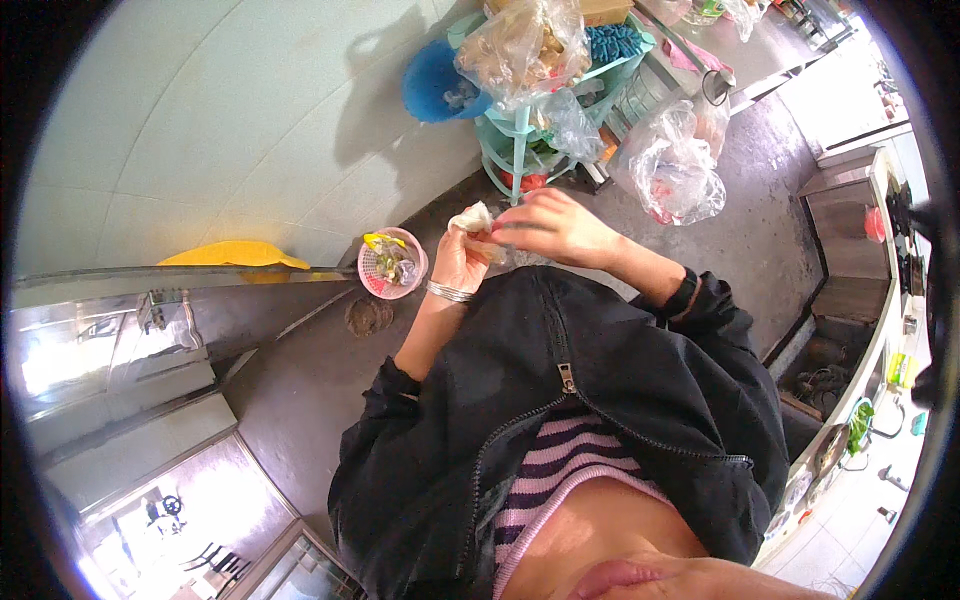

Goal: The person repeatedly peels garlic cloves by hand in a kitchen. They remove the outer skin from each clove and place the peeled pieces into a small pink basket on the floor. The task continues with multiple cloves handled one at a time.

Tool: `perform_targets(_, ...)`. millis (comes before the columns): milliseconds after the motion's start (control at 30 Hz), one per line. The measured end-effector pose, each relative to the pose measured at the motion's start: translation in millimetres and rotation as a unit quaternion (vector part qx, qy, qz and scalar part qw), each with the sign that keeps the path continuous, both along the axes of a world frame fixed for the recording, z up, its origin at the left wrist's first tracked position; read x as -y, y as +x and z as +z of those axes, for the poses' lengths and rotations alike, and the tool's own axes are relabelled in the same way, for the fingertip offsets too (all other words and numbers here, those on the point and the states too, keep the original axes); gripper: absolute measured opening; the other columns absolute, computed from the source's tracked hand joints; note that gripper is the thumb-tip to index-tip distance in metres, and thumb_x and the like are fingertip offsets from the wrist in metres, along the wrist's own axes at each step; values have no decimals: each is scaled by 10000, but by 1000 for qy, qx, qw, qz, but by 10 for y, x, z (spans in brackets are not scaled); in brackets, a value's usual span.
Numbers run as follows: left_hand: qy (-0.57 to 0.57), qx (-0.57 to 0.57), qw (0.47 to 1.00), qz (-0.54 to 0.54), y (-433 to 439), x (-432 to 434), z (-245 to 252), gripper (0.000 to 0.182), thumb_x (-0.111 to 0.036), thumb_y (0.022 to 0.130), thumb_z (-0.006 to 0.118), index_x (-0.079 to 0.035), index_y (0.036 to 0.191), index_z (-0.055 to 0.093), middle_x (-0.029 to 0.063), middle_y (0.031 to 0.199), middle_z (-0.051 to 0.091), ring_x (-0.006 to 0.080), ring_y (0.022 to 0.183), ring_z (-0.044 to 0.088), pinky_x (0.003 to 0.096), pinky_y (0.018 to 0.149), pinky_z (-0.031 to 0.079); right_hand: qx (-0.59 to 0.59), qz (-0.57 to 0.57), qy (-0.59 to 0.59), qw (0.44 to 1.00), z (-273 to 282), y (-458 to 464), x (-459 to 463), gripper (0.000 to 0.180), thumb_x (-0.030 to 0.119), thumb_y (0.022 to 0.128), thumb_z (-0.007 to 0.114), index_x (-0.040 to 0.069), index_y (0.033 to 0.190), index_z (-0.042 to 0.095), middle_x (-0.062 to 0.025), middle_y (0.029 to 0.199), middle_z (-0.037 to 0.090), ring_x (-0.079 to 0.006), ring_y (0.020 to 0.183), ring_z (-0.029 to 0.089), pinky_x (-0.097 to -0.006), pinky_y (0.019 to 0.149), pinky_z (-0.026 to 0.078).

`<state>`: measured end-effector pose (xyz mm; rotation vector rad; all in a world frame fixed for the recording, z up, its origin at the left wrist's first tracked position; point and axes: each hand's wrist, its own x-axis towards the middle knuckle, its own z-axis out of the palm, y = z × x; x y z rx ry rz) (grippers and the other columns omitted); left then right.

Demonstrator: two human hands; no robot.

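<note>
My left hand, with silver bangles at its wrist, is raised in front of my body and closed around a small white object. The object looks soft or papery, and its exact kind is unclear. My right hand is bent in close beside it, fingers pointing at the white object. Those fingers are blurred, so whether they pinch anything cannot be seen. Below the hands, a pale translucent scrap, perhaps plastic, shows near my left palm. A pink plastic basket with scraps and a yellow wrapper inside stands left of my left hand.
Ahead is a turquoise plastic rack loaded with bags, with a blue bucket at its left side. A clear plastic bag hangs to the right. Along the right edge runs a white counter; a metal-edged unit is at left.
</note>
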<state>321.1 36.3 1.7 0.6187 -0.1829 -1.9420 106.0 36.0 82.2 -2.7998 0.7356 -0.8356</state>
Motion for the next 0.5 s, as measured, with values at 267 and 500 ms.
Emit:
perform_targets(267, -30, 83, 996, -27, 54, 10, -67, 204, -88, 876, 566, -79, 1078, 545, 69, 980, 624, 195, 876, 627, 317, 718, 547, -5, 87, -68, 994, -85, 289, 43, 380, 104, 706, 603, 55, 1083, 596, -72, 1035, 555, -229, 875, 599, -336, 742, 510)
perform_targets(500, -127, 51, 991, 2, 47, 10, -43, 227, 31, 809, 616, -105, 954, 506, 42, 928, 596, 169, 821, 617, 288, 671, 537, 78, 53, 9, 996, -139, 422, 3, 263, 118, 678, 643, 55, 930, 601, -78, 1015, 572, -259, 835, 605, -342, 707, 508)
